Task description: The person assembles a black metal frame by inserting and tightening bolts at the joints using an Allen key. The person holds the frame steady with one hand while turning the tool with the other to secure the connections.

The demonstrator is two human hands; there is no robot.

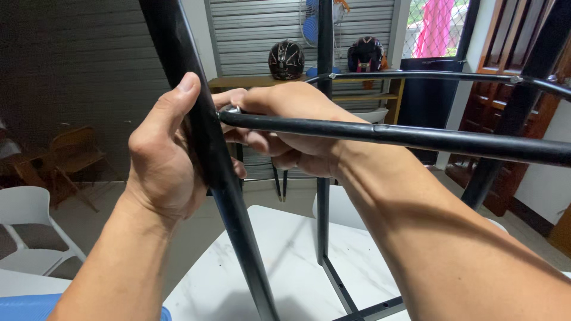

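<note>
Head cam, close, fwd-down over hands [238, 137]

Two helmets [286, 60] on wooden shelf [250, 81]

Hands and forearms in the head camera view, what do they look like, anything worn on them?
Both are bare: the left hand and the right hand show no gloves, rings, watch or bands. Both forearms are uncovered as far as the frame shows, no sleeves in view. Fingernails are short and unpainted.
</note>
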